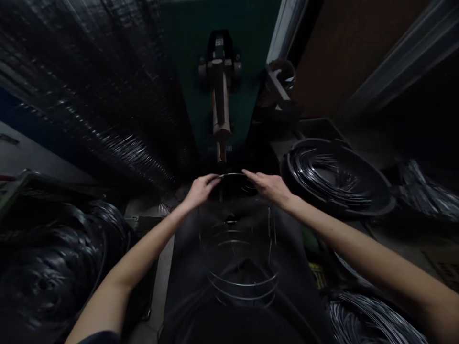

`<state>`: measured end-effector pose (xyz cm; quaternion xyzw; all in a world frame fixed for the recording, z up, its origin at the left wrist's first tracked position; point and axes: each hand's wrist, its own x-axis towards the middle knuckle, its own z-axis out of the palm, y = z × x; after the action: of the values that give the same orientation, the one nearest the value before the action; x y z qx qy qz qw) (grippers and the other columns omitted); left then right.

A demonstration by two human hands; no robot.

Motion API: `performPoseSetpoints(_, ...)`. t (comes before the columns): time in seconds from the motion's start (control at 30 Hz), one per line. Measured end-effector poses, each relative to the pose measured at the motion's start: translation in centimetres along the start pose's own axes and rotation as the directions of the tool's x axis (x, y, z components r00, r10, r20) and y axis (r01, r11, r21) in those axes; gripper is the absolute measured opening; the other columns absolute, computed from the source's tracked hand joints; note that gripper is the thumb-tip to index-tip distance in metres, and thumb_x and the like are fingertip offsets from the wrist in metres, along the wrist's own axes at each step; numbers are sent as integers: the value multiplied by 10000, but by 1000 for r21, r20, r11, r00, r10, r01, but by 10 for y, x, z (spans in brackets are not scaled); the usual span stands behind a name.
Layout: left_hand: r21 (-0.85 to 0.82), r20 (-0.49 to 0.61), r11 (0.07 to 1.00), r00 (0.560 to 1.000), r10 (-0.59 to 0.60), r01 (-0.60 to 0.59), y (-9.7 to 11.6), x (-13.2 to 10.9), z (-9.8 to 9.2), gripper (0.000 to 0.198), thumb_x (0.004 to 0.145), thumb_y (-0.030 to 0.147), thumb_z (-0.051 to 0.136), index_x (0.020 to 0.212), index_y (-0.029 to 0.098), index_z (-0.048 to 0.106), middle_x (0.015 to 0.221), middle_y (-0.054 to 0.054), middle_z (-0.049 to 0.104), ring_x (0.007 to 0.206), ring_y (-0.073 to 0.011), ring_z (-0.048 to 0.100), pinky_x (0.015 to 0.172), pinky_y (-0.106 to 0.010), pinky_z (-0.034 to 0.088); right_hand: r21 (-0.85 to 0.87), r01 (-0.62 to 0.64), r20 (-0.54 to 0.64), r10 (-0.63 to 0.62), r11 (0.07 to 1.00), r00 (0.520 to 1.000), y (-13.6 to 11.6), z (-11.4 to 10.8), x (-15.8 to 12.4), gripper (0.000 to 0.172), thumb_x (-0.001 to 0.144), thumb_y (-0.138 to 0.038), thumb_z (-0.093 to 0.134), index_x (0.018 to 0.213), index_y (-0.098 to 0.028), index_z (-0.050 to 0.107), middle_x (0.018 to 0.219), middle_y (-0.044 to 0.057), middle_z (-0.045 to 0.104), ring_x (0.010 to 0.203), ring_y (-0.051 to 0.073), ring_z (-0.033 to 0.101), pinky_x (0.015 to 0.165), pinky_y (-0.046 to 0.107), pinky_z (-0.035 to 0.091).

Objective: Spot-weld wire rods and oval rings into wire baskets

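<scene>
A round wire frame (244, 284), with thin metal hoops joined by straight wires, rests over the dark cloth on my lap. My left hand (201, 189) pinches the left side of its far hoop between thumb and fingers. On the opposite side, my right hand (269, 188) grips the same hoop, its index finger stretched along the wire. Just beyond the hoop stands a green machine (181, 28), and its copper-coloured electrode arm (221, 107) points down toward the hoop. Dim light and blur hide whether the wire touches the electrode tip.
At the right, a round black tray (385, 198) holds coiled wire hoops (304, 174). More wire hoops (373, 317) lie at the lower right. Dark stacked hoops (53, 272) fill the lower left. A tall stack of wire pieces (118, 148) rises at the upper left.
</scene>
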<state>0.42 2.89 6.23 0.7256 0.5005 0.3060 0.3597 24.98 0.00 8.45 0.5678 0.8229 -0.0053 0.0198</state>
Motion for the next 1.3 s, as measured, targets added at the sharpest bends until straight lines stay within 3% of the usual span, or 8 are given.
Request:
performPoseSetpoints(0.1, 388, -13, 918, 995, 99, -87, -27, -9, 27, 336, 954, 298, 455, 1204, 174, 643, 978, -90, 684, 854, -176, 656, 760, -257, 496, -109, 11, 104, 0, 994, 995, -7, 25, -5, 601, 939, -123, 293, 1528, -228, 237, 1022, 102, 638, 738, 182, 640, 543, 260, 361)
performPoseSetpoints(0.23, 644, 73, 757, 994, 87, -113, -43, -11, 35, 431, 987, 282, 372, 1403, 231, 470, 930, -84, 668, 742, -163, 656, 655, -235, 479, -159, 9, 103, 8, 987, 995, -12, 45, -4, 647, 913, -76, 251, 1543, -200, 169, 1036, 130, 610, 781, 199, 641, 581, 273, 387)
performPoseSetpoints(0.4, 658, 156, 728, 981, 118, -193, -61, -2, 33, 448, 982, 205, 349, 1412, 281, 450, 936, -61, 688, 778, -148, 650, 653, -215, 461, -163, 25, 107, -8, 986, 994, -13, 56, 2, 614, 939, -102, 213, 1540, -229, 181, 1019, 123, 619, 774, 209, 645, 572, 282, 374)
performPoseSetpoints(0.5, 644, 161, 734, 976, 147, -217, -62, 2, 30, 454, 982, 216, 371, 1426, 299, 420, 923, -37, 697, 778, -130, 644, 662, -198, 447, -170, 22, 125, -1, 985, 992, -14, 50, 8, 625, 942, -114, 227, 1545, -255, 138, 996, 116, 629, 764, 215, 649, 577, 284, 375)
performPoseSetpoints(0.7, 696, 90, 694, 982, 169, -183, -20, 17, -6, 379, 983, 293, 397, 1337, 297, 532, 993, -57, 700, 801, -169, 663, 658, -235, 452, -163, 12, 78, 1, 987, 997, -13, 6, 30, 608, 942, -138, 270, 1526, -296, 213, 1039, 119, 654, 786, 232, 653, 621, 298, 397)
performPoseSetpoints(0.87, 761, 162, 615, 978, 131, -208, 9, 29, -28, 381, 984, 294, 384, 1334, 285, 532, 1063, -63, 702, 871, -224, 676, 642, -270, 461, -117, 18, 60, -11, 993, 998, -12, -16, 44, 584, 928, -145, 313, 1491, -296, 305, 1058, 101, 682, 826, 244, 654, 614, 297, 392)
performPoseSetpoints(1.0, 743, 146, 642, 982, 116, -187, 9, 39, -31, 371, 984, 349, 392, 1323, 313, 539, 1090, -52, 712, 913, -225, 677, 683, -277, 476, -98, 4, 49, 0, 995, 999, -9, -19, 51, 562, 929, -163, 324, 1476, -293, 337, 1075, 100, 693, 846, 248, 654, 627, 298, 402)
performPoseSetpoints(1.3, 727, 134, 660, 982, 132, -188, 5, 45, -29, 358, 970, 283, 414, 1288, 320, 576, 1067, -43, 723, 900, -225, 685, 695, -284, 486, -82, -9, 53, 13, 997, 999, -4, -17, 57, 532, 937, -203, 344, 1459, -300, 379, 1050, 110, 708, 832, 253, 667, 652, 306, 427)
